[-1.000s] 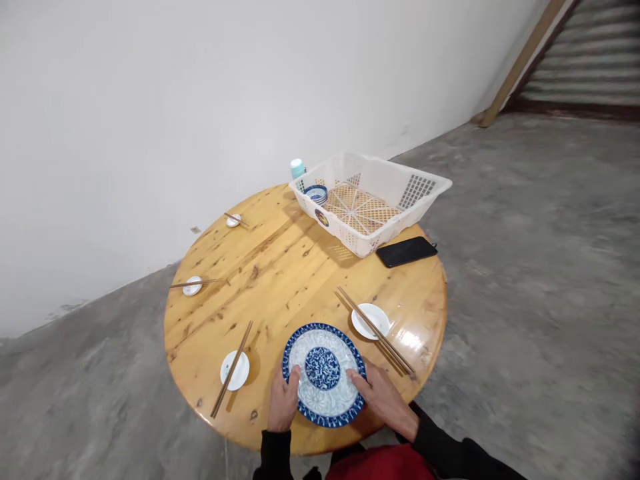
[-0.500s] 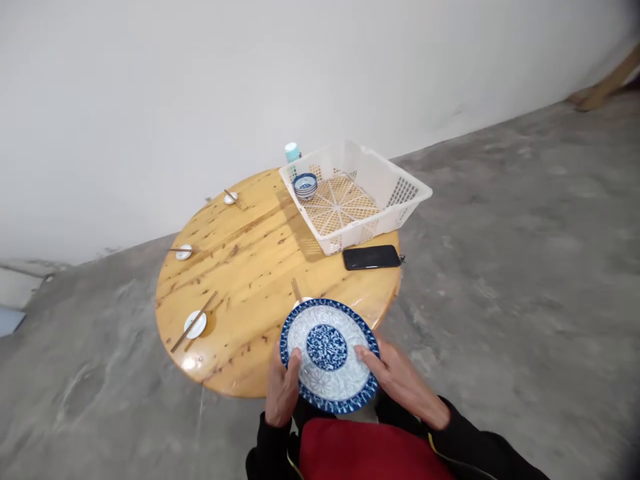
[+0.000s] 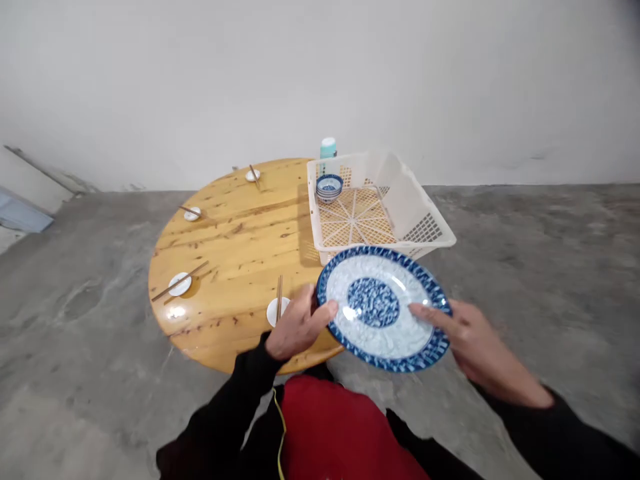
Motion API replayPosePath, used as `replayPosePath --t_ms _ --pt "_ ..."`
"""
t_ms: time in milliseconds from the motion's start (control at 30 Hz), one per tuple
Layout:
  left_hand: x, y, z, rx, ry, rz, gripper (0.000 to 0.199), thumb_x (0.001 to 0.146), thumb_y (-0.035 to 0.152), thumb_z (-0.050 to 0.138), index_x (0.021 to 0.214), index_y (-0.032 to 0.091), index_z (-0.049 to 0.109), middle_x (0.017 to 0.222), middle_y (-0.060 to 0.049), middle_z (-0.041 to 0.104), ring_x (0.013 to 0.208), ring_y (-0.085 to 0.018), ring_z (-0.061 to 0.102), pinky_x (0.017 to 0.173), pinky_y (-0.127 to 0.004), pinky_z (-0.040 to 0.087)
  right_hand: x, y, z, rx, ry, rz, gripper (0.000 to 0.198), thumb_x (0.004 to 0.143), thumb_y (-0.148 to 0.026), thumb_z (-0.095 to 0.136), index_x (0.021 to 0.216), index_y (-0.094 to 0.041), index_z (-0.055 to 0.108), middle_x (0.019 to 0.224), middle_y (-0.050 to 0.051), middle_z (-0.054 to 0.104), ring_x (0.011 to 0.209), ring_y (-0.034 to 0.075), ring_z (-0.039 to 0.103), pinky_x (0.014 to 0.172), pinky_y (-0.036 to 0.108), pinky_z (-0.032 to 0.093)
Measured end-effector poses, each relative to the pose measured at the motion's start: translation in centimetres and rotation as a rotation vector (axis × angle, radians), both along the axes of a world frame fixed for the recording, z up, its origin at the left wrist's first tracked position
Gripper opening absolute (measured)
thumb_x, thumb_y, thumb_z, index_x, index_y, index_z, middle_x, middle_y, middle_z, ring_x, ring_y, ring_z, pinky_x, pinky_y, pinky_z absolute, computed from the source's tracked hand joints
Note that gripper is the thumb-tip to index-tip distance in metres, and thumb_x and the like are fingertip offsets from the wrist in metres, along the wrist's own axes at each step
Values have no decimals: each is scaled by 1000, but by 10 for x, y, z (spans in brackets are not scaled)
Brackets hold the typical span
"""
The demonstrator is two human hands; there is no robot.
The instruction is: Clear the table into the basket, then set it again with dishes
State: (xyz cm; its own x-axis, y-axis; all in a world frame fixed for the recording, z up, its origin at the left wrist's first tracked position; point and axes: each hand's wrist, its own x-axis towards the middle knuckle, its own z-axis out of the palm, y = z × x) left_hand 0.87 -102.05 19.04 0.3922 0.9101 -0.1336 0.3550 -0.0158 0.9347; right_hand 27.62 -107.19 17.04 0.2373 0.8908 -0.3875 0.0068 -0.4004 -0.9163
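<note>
A large blue-and-white patterned plate is held between both hands above the table's right front edge, tilted toward me. My left hand grips its left rim, thumb on top. On the opposite rim, my right hand is closed with its thumb reaching over the plate's face. Whether other plates lie beneath it cannot be seen. Just beyond my left hand, a small white dish with chopsticks across it is partly covered by that hand.
On the round wooden table stands a white plastic basket with stacked blue-and-white bowls in its far left corner. A light-blue bottle is behind it. More small dishes with chopsticks lie along the left edge. A wall rises behind.
Both hands have carried the plate rightward and up in view, nearer the basket, and tilted it. My view has turned. The black phone beside the basket is now hidden behind the plate.
</note>
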Motion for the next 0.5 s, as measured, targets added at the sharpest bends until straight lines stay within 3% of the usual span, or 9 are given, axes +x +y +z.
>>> replayPosePath --t_ms 100,233,367,500 --pt "26 49 20 81 -105 -81 32 94 50 61 96 19 55 92 -4 61 91 -21 59 89 -35 53 22 39 37 42 12 -117 29 60 -40 85 71 -19 68 73 7 70 66 25 66 65 38 59" --pt "65 120 36 39 -248 -79 31 98 45 65 93 17 52 86 -1 55 91 -18 62 91 -36 55 46 103 66 153 -90 -210 13 75 -16 76 68 -15 66 78 6 68 67 13 61 64 25 51" --pt "100 182 26 -27 -280 11 22 103 35 58 96 16 50 89 -1 52 92 -15 63 91 -38 56 69 172 60 168 -159 -150 17 88 -7 70 73 -10 63 84 8 69 71 10 60 69 25 47" --pt "124 220 -2 -150 -267 151 12 102 25 55 96 16 50 88 -2 52 91 -16 62 89 -38 55 89 237 27 79 -170 -43 18 94 -5 67 76 -7 61 75 5 64 69 10 59 77 30 49"
